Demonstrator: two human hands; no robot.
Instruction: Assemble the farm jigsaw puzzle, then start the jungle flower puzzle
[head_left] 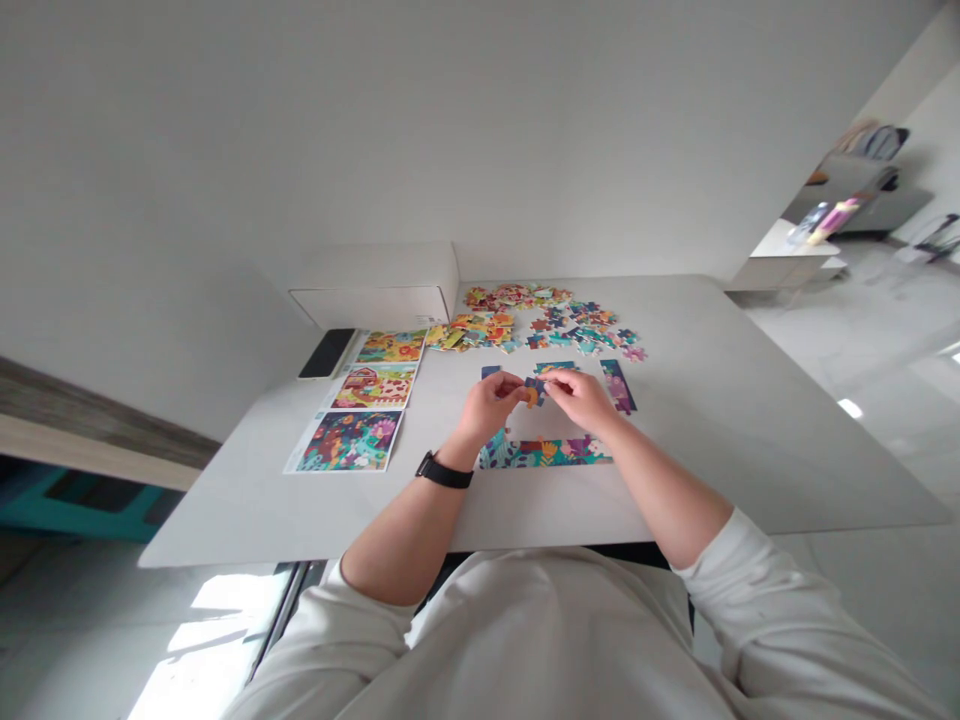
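Observation:
My left hand [491, 402], with a black watch on its wrist, pinches a blue and orange puzzle piece [532, 392]. From the other side my right hand [579, 398] has its fingers closed on the blue part of the same piece or of one joined to it; I cannot tell which. Both hands are over a partly assembled puzzle frame. Its bottom strip [551, 453] shows flowers and leaves, its right strip [619, 386] is purple and blue, and a short top section [555, 368] lies behind my fingers. My left hand hides part of the left side.
Loose puzzle pieces lie in piles: red and green [517, 296], yellow and orange [480, 330], blue and teal [589, 325]. Picture sheets [349, 440] are on the left, beside a black phone [327, 353]. A white box [375, 290] stands against the wall on the white table [750, 430].

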